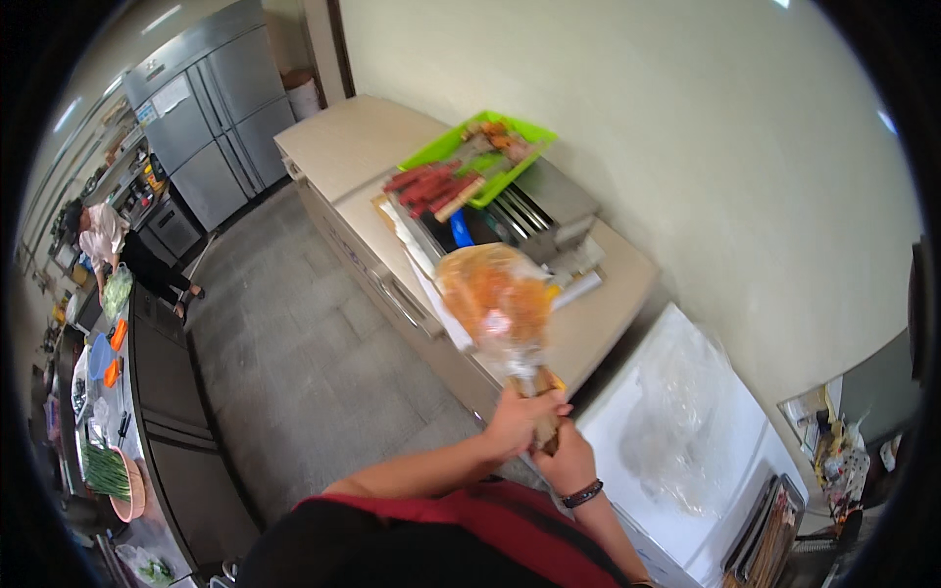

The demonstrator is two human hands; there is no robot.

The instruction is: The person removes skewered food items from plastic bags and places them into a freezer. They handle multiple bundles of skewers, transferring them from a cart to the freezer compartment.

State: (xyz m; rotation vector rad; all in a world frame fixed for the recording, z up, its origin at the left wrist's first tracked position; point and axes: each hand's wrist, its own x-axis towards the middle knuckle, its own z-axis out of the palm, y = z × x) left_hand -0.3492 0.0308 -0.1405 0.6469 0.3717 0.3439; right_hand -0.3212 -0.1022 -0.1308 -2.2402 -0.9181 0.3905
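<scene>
A clear plastic bag of orange food [496,294], blurred, is held out before me with its twisted neck towards my body. My left hand [523,417] is closed around the neck, where thin sticks seem to be gathered. Just below it, my right hand [566,457], with a dark bracelet at the wrist, grips the lower end of the same bundle. Beyond the bag, a green tray [540,137] holds red skewered pieces [434,184] and orange-brown food. It rests on metal equipment [566,198] on a beige cabinet [625,275].
Beside the cabinet stands a white chest [603,411] bearing clear plastic sheeting [680,419] and a metal tray of sticks [768,529]. At left, a person [110,235] handles a bag of greens at a steel counter [147,478] with a basket of green onions [132,489]. Steel refrigerators [213,110] stand behind.
</scene>
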